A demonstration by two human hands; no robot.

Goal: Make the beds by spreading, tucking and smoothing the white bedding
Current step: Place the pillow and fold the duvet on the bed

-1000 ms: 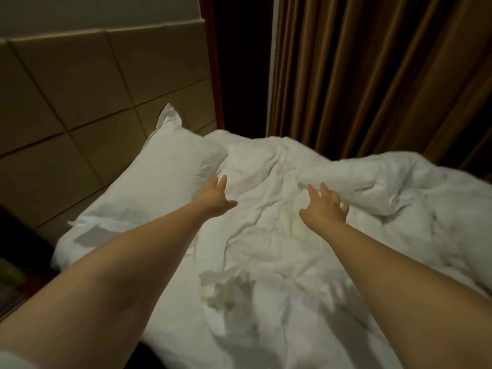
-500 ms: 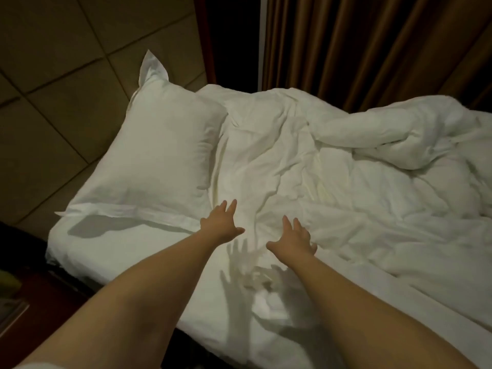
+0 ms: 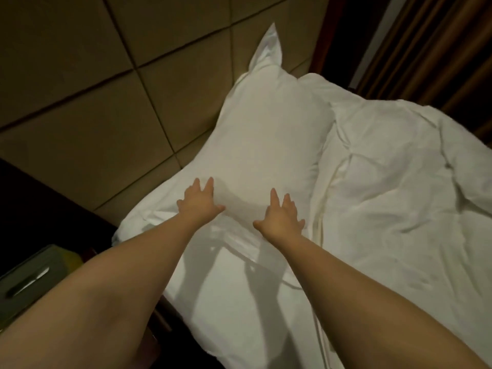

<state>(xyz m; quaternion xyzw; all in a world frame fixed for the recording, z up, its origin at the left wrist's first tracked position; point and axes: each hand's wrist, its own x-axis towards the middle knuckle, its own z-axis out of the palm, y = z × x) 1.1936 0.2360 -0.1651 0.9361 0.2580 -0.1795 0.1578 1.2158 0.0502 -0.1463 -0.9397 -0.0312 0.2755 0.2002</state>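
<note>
The step in hand looked like setting the pillow [image 3: 266,134] straight and smoothing it, with the rest of the bed not yet made. The left hand [image 3: 198,205] and the right hand [image 3: 281,218] lay side by side over the pillow's near end. Both were palm down with the fingers straight and spread, and they gripped nothing. They seemed to rest on the cloth, though the shadow beside the left hand made firm contact hard to confirm.

The pillow sat at the head of the bed, on the sheet [image 3: 226,302] and close against the padded headboard [image 3: 93,107]. Its long axis ran away from the person along the headboard, from the hands toward the far corner by the curtain [image 3: 431,49]. At that far end a loose flap of the case stuck up in a point. The near hem was creased and folded under the wrists.

To the right the duvet [image 3: 399,187] lay crumpled, touching the pillow's right edge.

The next move probably called for a flat, even push outward along the pillow to press out the near creases (and perhaps a tuck of the far flap). After that, the duvet would need pulling up and spreading.
</note>
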